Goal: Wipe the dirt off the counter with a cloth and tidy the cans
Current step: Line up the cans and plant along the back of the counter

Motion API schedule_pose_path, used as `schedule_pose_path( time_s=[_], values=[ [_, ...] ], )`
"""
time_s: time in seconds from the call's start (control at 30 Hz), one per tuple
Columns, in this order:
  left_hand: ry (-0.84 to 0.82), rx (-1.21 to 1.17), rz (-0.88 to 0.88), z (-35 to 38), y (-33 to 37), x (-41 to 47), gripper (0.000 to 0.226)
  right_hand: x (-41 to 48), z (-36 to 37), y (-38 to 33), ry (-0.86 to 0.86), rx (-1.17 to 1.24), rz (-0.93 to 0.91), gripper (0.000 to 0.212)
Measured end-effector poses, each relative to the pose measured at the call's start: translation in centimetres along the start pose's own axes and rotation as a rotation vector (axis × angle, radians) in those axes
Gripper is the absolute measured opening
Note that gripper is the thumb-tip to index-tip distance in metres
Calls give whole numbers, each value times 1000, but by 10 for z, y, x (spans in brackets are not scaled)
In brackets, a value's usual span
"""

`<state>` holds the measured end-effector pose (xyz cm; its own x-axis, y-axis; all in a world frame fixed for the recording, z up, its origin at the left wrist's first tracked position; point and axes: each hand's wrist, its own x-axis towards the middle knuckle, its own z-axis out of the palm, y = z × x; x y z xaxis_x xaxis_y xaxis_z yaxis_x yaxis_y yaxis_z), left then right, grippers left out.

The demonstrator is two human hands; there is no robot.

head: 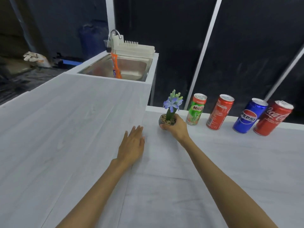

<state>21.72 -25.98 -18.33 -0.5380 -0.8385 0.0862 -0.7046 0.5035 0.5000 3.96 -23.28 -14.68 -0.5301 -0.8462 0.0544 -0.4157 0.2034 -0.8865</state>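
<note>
Cans [238,116] at right read Milo [196,111], Pepsi [249,116], Coca-Cola [273,118] (one red can [219,112] unreadable); my right hand [177,128] grips the flowerpot [162,121], left hand [132,145] lies flat.

Back wall: big dark panels [164,38], almost black, with white bars [207,46] running up between them.
Counter: a long white counter [65,129] with a faint wood pattern. It turns a corner and runs off to the right under the back wall.
Sink: a shiny metal sink [134,63] sits in the far end of the counter.
Tap: a curved silver tap [115,32] stands behind the sink.
Rack: a white rack [136,48] rests along the sink's back edge.
Floor: low down on the left lies a dark crinkly sheet [24,79].
Light: bright on the counter, dim behind it.
</note>
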Motion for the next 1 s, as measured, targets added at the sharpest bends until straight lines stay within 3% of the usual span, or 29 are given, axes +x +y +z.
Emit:
schedule_pose_path(
  time_s=[0.23, 0.83, 1.0],
  values=[
    [-12, 100, 57, 11, -8, 37, 49, 48, 11, 16, 40, -43, -16, 55],
    [-150, 147, 74, 17, -7, 43, 56, 50, 11, 21, 28, 122, 83, 97],
    [-154, 162, 83, 12, -7, 28, 57, 32, -2, 21, 108, 182, 148, 90]
  ],
)
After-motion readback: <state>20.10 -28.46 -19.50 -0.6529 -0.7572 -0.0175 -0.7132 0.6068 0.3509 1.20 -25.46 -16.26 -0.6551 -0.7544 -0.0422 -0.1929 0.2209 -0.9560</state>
